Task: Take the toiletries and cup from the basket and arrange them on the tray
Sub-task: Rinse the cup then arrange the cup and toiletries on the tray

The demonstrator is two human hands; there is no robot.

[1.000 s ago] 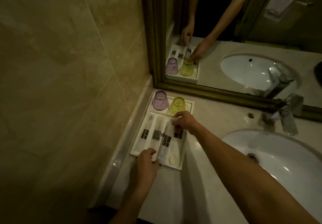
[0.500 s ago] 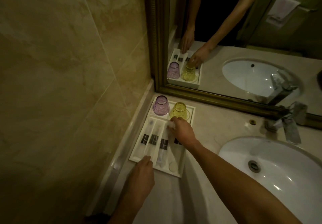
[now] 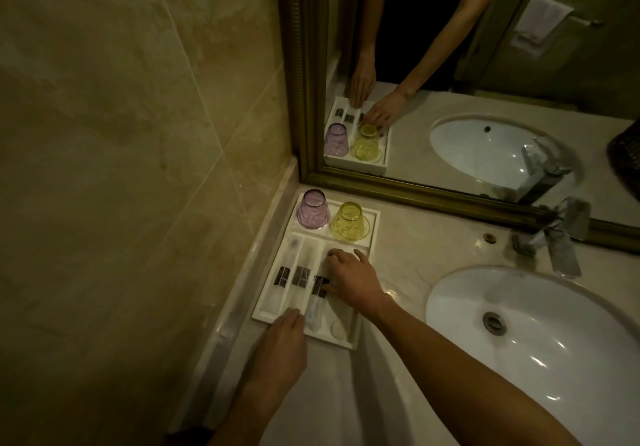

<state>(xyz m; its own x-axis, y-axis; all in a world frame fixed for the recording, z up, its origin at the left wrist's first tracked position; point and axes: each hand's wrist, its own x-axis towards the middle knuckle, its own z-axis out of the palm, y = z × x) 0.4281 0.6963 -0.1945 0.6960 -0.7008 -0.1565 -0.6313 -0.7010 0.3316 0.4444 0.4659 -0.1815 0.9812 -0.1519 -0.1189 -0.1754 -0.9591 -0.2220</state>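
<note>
Tray [image 3: 375, 218]: white, oblong, on the counter [image 3: 415, 237] in the far left corner, its left side along the wall ledge [image 3: 242, 272], its far end just before the mirror [image 3: 485, 99]. Divided into one cross compartment at the far end and long slots running near to far.

Purple cup [image 3: 312, 209]: translucent, upside down, far-left in the cross compartment.

Yellow cup [image 3: 349, 221]: translucent, upside down, just right of the purple cup in the same compartment; whether the two touch cannot be told.

Packet 1 [image 3: 282, 274]: long clear sachet with a dark label, lying in the leftmost slot.

Packet 2 [image 3: 300, 275]: same kind, in the next slot to the right.

Packet 3 [image 3: 317, 298]: same kind, lying slightly askew in the third slot, its near end by the left hand, its label partly under the right hand.

Round item [image 3: 337, 328]: small, pale, disc-like, at the near right end of the tray; its kind cannot be told.

Right hand [image 3: 349, 277]: palm down over the right part of the tray, fingers spread and pressing flat on packet 3 and the slot beside it; it grips nothing.

Left hand [image 3: 280, 345]: at the tray's near edge, fingers together and extended, tips touching the rim beside the near end of packet 3; it encloses nothing.

Sink [image 3: 554, 341]: white oval basin, right of the tray, set into the counter.

Tap [image 3: 561, 244]: metal, beyond the sink, below the mirror frame.

Basket [image 3: 625, 158]: seen only as a dark woven reflection at the right edge of the mirror.
</note>
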